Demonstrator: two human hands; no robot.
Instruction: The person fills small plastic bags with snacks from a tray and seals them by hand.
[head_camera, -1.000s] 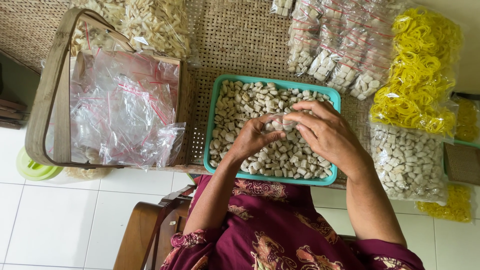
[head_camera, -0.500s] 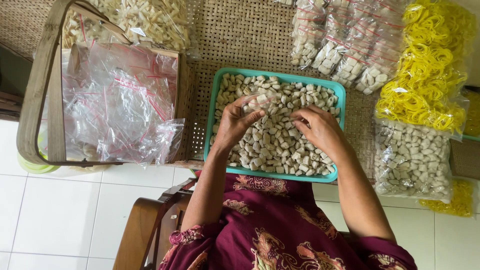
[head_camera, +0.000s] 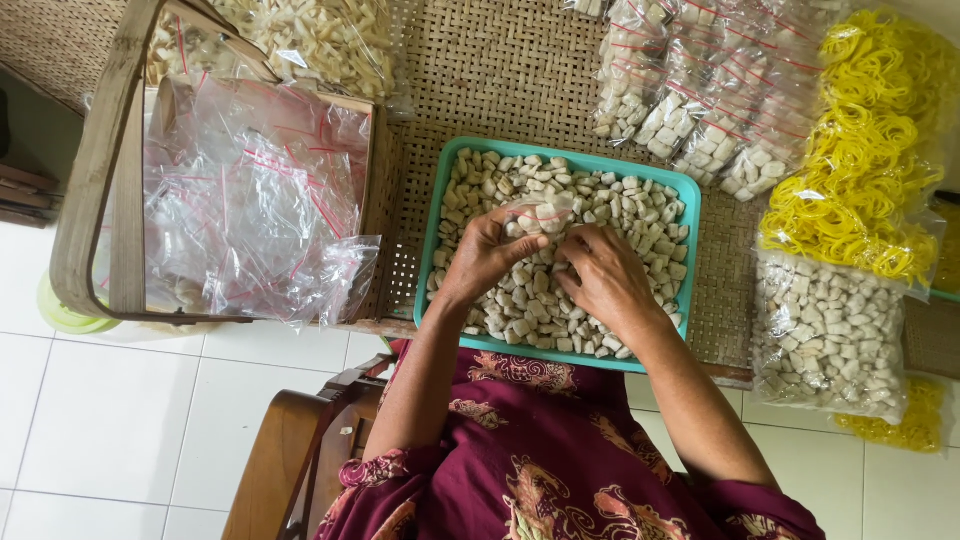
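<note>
Your hands have dropped lower into the tray (head_camera: 436, 240) since a moment ago. Your left hand (head_camera: 490, 255) pinches the small bag (head_camera: 540, 212) over the tray's middle; your right hand (head_camera: 600, 275) gathers pieces (head_camera: 520, 310). The bag is light, limp, slippery: hold its mouth.

This looks like a small home packing workplace for snack food. A woven rattan counter (head_camera: 520, 70) stands over a white tiled floor (head_camera: 110, 420). In the middle near its front edge sits a teal tray (head_camera: 690, 260) of pale cracker pieces. A wooden basket (head_camera: 100, 170) of empty clear bags occupies the left edge, filled sealed bags (head_camera: 700, 90) the far right corner, and bags of yellow rubber bands (head_camera: 860, 170) the right edge. A wooden chair (head_camera: 290, 450) stands at the front edge.
</note>
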